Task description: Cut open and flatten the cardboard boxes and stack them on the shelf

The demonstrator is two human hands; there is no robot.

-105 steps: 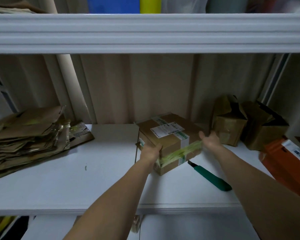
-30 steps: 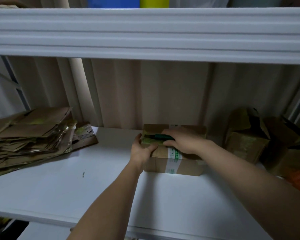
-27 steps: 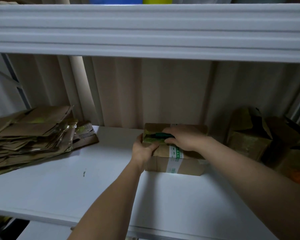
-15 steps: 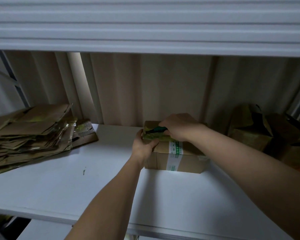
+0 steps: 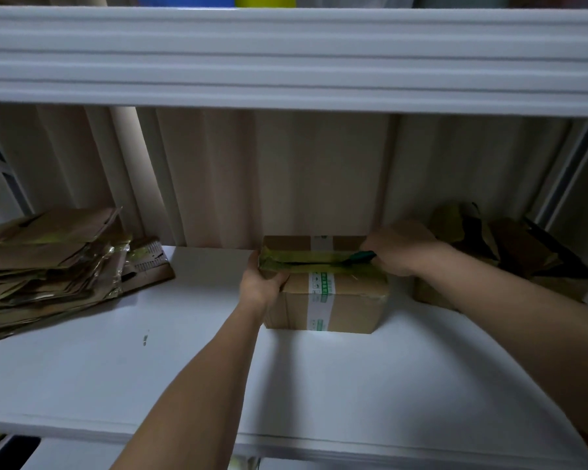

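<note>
Holding one box, two hands, one knife, one flattened stack

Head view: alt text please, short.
A person's right hand draws a green-handled knife along the taped top seam of a cardboard box on a white shelf, while the left hand grips its left corner. Flattened cardboard is stacked left.

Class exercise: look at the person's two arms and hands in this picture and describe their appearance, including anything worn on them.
Both forearms are bare as far as the frame shows: no sleeves, gloves, watch, bracelets or rings can be seen on the left hand or the right hand. No markings show on either arm. The light is dim, so fine detail cannot be told.
</note>
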